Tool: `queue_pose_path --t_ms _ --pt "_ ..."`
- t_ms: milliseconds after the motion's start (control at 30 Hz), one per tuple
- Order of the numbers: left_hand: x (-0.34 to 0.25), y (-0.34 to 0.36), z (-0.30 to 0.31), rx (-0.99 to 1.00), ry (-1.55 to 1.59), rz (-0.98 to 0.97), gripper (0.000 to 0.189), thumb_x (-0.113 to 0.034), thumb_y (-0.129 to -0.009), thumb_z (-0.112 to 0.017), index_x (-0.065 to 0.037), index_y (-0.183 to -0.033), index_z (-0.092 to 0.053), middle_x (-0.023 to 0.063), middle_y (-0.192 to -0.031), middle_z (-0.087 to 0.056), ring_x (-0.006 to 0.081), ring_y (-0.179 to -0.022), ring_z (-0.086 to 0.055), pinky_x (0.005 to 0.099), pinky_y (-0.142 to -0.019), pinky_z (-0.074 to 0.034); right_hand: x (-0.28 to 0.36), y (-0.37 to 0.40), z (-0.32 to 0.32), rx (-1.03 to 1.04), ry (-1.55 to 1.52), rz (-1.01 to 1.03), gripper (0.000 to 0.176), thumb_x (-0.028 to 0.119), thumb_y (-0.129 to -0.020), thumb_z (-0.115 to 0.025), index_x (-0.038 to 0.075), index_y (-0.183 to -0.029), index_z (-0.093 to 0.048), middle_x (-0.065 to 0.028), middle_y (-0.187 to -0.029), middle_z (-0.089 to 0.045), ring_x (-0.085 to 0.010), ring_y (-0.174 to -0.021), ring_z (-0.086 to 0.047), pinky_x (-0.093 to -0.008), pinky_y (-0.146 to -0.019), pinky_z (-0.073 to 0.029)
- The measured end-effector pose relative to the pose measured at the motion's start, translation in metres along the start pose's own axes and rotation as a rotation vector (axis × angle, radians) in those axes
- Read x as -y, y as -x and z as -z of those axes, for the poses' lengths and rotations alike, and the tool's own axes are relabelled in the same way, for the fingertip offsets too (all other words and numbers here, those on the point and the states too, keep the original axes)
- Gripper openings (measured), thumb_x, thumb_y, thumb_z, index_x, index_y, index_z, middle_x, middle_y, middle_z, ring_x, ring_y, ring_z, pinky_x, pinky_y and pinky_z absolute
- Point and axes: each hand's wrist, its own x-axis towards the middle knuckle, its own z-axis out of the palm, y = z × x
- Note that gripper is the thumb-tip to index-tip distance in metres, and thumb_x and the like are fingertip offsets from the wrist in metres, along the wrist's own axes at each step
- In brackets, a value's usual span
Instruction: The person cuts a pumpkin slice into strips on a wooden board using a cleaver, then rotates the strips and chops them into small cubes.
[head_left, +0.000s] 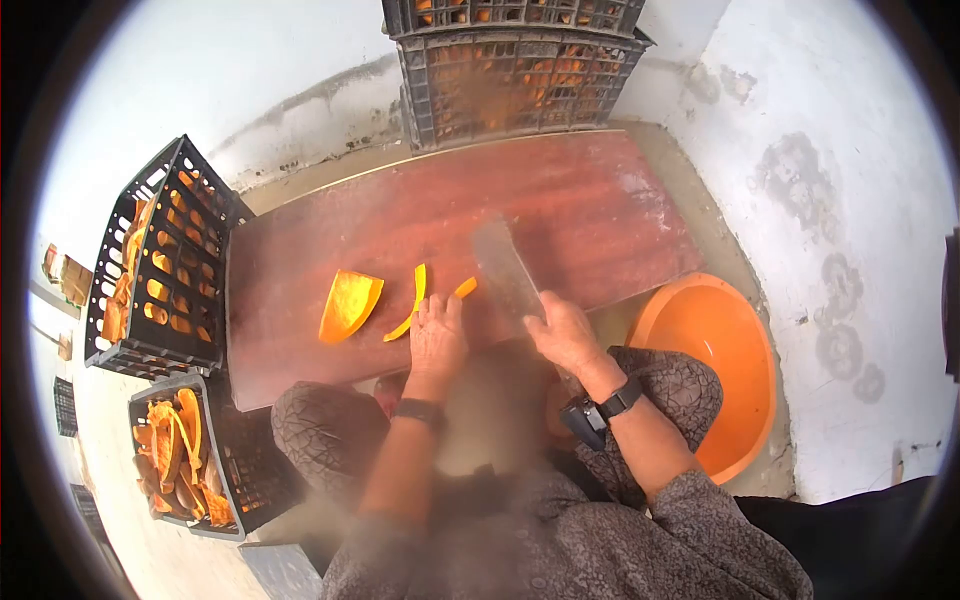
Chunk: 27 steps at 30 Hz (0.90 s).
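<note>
My right hand [568, 335] is closed around the handle of a cleaver [507, 265], whose broad blade points up and left over the board and looks slightly blurred. My left hand [438, 335] is palm down on the red board [560, 190], its fingers curled together over a pumpkin slice [466, 287]; one end of the slice shows beside the fingertips and the rest is hidden. A thin curved pumpkin strip [419, 285] lies along the left side of that hand. Farther left rests a larger pumpkin wedge [350, 305], apart from both hands.
An orange basin [755, 370] stands at the board's right. Black crates [125, 330] with pumpkin pieces are at the left, one lower crate [222, 470] holding peel-like strips. Stacked crates [420, 95] stand behind the board against the wall. My knees are at the near edge.
</note>
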Motion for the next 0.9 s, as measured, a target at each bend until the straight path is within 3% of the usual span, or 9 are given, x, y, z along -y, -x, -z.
queue_pose_path --t_ms 67,167,267,467,600,667,800,900 --pt "0.002 -0.003 0.0 -0.021 0.006 -0.012 0.03 -0.004 -0.077 -0.059 -0.004 -0.107 -0.054 0.0176 -0.102 -0.054 0.0392 -0.099 -0.053 0.0485 -0.085 -0.045 0.011 0.0 0.003 -0.065 0.152 0.144 0.024 0.02 -0.085 -0.062 -0.001 -0.094 -0.055 -0.0264 -0.074 -0.062 -0.0414 -0.074 -0.063 -0.0499 -0.067 -0.05" --pt "0.006 -0.004 -0.002 0.011 0.029 0.002 0.029 -0.005 -0.078 -0.06 -0.004 -0.107 -0.054 0.0181 -0.104 -0.055 0.0391 -0.098 -0.053 0.048 -0.085 -0.045 0.031 0.003 0.01 -0.01 0.2 0.107 0.024 0.019 -0.083 -0.063 0.001 -0.096 -0.055 -0.0271 -0.076 -0.062 -0.0469 -0.078 -0.06 -0.0539 -0.07 -0.048" --pt "0.009 -0.004 -0.005 0.018 0.023 0.039 0.029 -0.002 -0.078 -0.058 -0.004 -0.106 -0.054 0.0186 -0.104 -0.054 0.0391 -0.098 -0.054 0.0479 -0.086 -0.045 0.039 0.005 0.008 0.019 0.232 0.053 0.016 0.014 -0.081 -0.063 0.003 -0.089 -0.055 -0.02 -0.08 -0.064 -0.0406 -0.078 -0.062 -0.0504 -0.07 -0.049" --pt "0.007 -0.005 0.001 0.054 0.01 0.055 0.03 0.002 -0.075 -0.055 -0.003 -0.105 -0.055 0.0203 -0.103 -0.055 0.0405 -0.098 -0.054 0.0479 -0.086 -0.047 0.04 0.006 0.003 0.006 0.28 0.055 0.016 0.013 -0.08 -0.062 0.003 -0.09 -0.055 -0.0208 -0.077 -0.064 -0.041 -0.076 -0.063 -0.0503 -0.069 -0.049" --pt "0.01 -0.004 0.001 0.078 -0.006 0.02 0.031 0.0 -0.072 -0.06 -0.004 -0.102 -0.056 0.0175 -0.101 -0.054 0.0365 -0.099 -0.054 0.0447 -0.088 -0.046 0.04 0.006 0.001 0.017 0.31 0.023 0.016 0.013 -0.079 -0.061 0.003 -0.09 -0.055 -0.0208 -0.078 -0.064 -0.041 -0.076 -0.063 -0.0501 -0.069 -0.049" --pt "0.012 -0.004 0.003 0.077 0.008 0.01 0.03 0.0 -0.072 -0.06 -0.004 -0.101 -0.057 0.0176 -0.101 -0.054 0.0371 -0.1 -0.055 0.0448 -0.089 -0.046 0.038 0.005 0.0 0.042 0.264 0.0 0.026 0.016 -0.08 -0.063 0.0 -0.1 -0.056 -0.0264 -0.08 -0.064 -0.0448 -0.081 -0.062 -0.0519 -0.074 -0.049" --pt "0.01 -0.006 0.008 0.101 0.039 0.003 0.036 0.003 -0.075 -0.054 -0.005 -0.11 -0.061 0.02 -0.1 -0.057 0.0403 -0.099 -0.056 0.0456 -0.088 -0.048 0.038 0.002 0.0 0.045 0.238 -0.051 0.031 0.018 -0.08 -0.063 0.0 -0.105 -0.058 -0.0262 -0.087 -0.065 -0.0438 -0.087 -0.062 -0.0511 -0.077 -0.049" --pt "0.008 -0.007 0.006 0.092 0.038 -0.002 0.039 0.002 -0.075 -0.054 -0.005 -0.113 -0.061 0.0194 -0.1 -0.058 0.0399 -0.099 -0.057 0.0451 -0.088 -0.048 0.041 0.002 0.002 -0.002 0.2 -0.057 0.017 0.014 -0.078 -0.061 0.005 -0.092 -0.059 -0.0201 -0.084 -0.066 -0.0397 -0.084 -0.063 -0.0495 -0.075 -0.049"
